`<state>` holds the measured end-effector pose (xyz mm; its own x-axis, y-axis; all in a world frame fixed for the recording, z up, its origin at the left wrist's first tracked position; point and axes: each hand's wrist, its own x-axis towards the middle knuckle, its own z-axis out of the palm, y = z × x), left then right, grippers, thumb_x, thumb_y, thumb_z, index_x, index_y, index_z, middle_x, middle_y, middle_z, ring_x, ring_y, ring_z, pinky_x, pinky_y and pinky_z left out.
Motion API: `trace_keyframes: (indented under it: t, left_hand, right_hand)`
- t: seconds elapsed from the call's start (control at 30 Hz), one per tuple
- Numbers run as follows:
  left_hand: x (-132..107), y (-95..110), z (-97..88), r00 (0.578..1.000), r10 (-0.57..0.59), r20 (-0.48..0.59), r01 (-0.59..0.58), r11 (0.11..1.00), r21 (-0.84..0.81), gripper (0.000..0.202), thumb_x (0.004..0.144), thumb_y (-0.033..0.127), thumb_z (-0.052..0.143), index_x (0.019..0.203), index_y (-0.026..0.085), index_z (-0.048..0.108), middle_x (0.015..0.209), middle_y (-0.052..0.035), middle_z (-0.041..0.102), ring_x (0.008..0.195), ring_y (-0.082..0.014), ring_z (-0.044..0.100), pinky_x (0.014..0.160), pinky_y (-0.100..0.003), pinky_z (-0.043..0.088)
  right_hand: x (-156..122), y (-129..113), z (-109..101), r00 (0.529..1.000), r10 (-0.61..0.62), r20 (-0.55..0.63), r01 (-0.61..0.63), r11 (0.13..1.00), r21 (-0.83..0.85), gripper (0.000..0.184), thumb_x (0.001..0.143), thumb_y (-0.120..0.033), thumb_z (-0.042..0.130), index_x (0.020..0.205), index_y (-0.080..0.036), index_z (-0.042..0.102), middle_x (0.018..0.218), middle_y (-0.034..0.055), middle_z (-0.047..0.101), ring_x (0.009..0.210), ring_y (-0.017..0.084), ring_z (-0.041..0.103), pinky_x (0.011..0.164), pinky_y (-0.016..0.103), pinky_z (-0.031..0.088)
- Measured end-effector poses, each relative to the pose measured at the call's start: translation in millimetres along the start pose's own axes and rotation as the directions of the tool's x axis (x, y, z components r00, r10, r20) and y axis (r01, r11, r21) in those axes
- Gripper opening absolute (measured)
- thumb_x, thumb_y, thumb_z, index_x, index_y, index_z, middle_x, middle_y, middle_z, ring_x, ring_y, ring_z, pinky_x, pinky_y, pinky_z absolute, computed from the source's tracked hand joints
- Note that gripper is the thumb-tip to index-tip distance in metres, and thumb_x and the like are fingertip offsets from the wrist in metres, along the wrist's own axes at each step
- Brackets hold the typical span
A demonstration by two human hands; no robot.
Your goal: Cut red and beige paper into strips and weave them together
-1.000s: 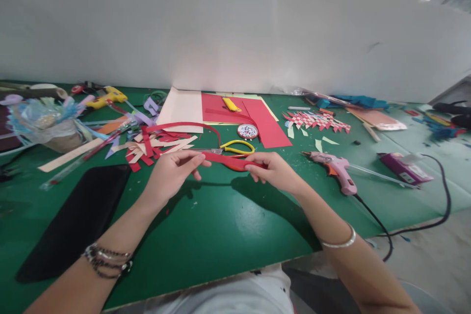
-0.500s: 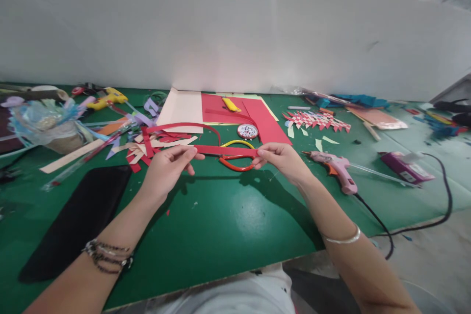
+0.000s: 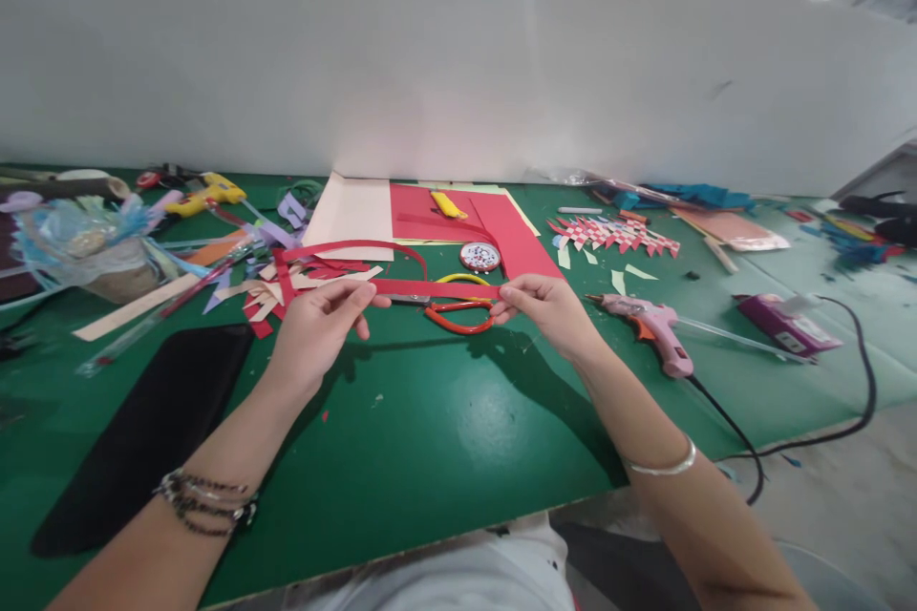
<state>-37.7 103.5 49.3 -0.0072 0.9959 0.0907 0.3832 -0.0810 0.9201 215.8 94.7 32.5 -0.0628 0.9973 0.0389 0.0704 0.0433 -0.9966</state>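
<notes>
A narrow red paper strip [image 3: 434, 289] is stretched level between my two hands, above the green table. My left hand [image 3: 319, 329] pinches its left end between thumb and fingers; my right hand [image 3: 548, 313] pinches the right end the same way. Scissors [image 3: 458, 328] with one yellow and one orange-red handle lie just behind and below the strip, which covers part of them. Left of centre, red and cream paper strips [image 3: 268, 296] lie in a heap, one long red strip curling toward the middle. Farther back lie red paper sheets [image 3: 526, 248] and a round tin of pins [image 3: 479, 256].
A pink glue gun [image 3: 655, 325] with a black cord and a purple box [image 3: 788, 325] lie at right. A red-and-white woven paper piece [image 3: 616, 234] is behind them. A black flat case [image 3: 143, 439] lies at left. A yellow cutter [image 3: 448, 203] rests on the sheets.
Both hands keep their pinch on the red paper strip. The strip is slightly more level, and a little more of the scissors' blade shows below it. The view has shifted slightly.
</notes>
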Motion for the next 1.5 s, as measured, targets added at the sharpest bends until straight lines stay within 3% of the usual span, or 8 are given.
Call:
trace_keyframes:
  t: [0.17,0.37,0.47,0.6,0.73,1.07,1.37,1.5]
  left_hand:
    - [6,-6,-5.7,0.999,-0.039,0.033,0.040,0.999,-0.037,0.032,0.073,0.045,0.054,0.085,0.018,0.066,0.073,-0.0043,0.067,0.053,-0.0126,0.052,0.056,-0.025,0.045]
    - [6,-2,-2.7,0.983,0.180,0.044,-0.185,0.936,0.300,0.051,0.079,0.052,0.041,0.116,0.019,0.054,0.120,-0.0098,0.057,0.115,-0.0253,0.046,0.098,-0.040,0.033]
    - [-5,9,9.2,0.896,0.384,0.224,-0.444,0.768,0.461,0.044,0.083,0.048,0.037,0.112,0.021,0.056,0.125,-0.0084,0.053,0.120,-0.0255,0.039,0.104,-0.044,0.019]
    - [-23,24,20.3,0.789,0.246,0.563,-0.511,0.772,0.378,0.038,0.087,0.043,0.029,0.086,0.022,0.060,0.083,-0.0024,0.066,0.082,-0.0187,0.058,0.082,-0.032,0.039]
    - [-31,27,15.1,0.827,0.094,0.554,-0.328,0.882,0.340,0.038,0.088,0.042,0.026,0.070,0.021,0.053,0.052,0.0028,0.050,0.050,-0.0141,0.048,0.049,-0.023,0.033]
    - [-49,10,-20.3,0.887,-0.067,0.458,-0.111,0.930,0.352,0.037,0.086,0.047,0.029,0.061,0.021,0.041,0.050,0.0055,0.039,0.043,-0.0112,0.038,0.045,-0.021,0.027]
    - [-65,1,-41.1,0.877,-0.217,0.429,-0.177,0.685,0.707,0.039,0.083,0.047,0.033,0.056,0.022,0.047,0.051,0.0003,0.053,0.047,-0.0161,0.053,0.044,-0.022,0.028]
    - [-55,-1,-59.6,0.939,-0.056,0.339,-0.241,0.596,0.766,0.034,0.084,0.048,0.035,0.080,0.025,0.061,0.081,-0.0016,0.067,0.066,-0.0190,0.062,0.052,-0.023,0.039]
  right_hand:
    - [0,1,2,0.996,-0.089,-0.004,0.088,0.992,-0.085,0.022,0.076,-0.035,0.058,0.073,-0.013,0.057,0.062,0.0022,0.066,0.053,0.011,0.062,0.058,0.024,0.049]
    - [-6,-3,17,0.985,-0.132,0.114,0.156,0.958,-0.242,0.021,0.080,-0.032,0.052,0.068,-0.015,0.055,0.060,0.0004,0.062,0.049,0.011,0.060,0.054,0.022,0.046]
    - [-11,-12,30,0.951,-0.180,0.253,0.260,0.906,-0.333,0.021,0.083,-0.028,0.048,0.068,-0.016,0.054,0.061,-0.0006,0.060,0.048,0.009,0.059,0.053,0.021,0.045]
    - [-16,-29,41,0.898,-0.166,0.407,0.324,0.875,-0.359,0.021,0.086,-0.026,0.044,0.069,-0.017,0.052,0.061,-0.0022,0.058,0.045,0.007,0.057,0.050,0.019,0.043]
    - [-15,-37,39,0.867,-0.151,0.474,0.356,0.854,-0.379,0.019,0.086,-0.026,0.044,0.071,-0.017,0.051,0.060,-0.0028,0.056,0.046,0.007,0.056,0.051,0.018,0.042]
    - [0,-40,42,0.783,-0.180,0.595,0.543,0.665,-0.513,0.025,0.086,-0.021,0.041,0.063,-0.017,0.046,0.055,-0.0032,0.047,0.051,0.007,0.041,0.054,0.019,0.030]
    - [43,-14,72,0.652,-0.064,0.756,0.700,0.432,-0.568,0.022,0.086,-0.025,0.043,0.069,-0.017,0.054,0.061,-0.0012,0.048,0.057,0.009,0.041,0.052,0.021,0.024]
    - [59,-15,100,0.625,0.030,0.780,0.718,0.370,-0.589,0.017,0.085,-0.030,0.047,0.078,-0.019,0.058,0.069,0.0001,0.055,0.061,0.010,0.045,0.050,0.021,0.023]
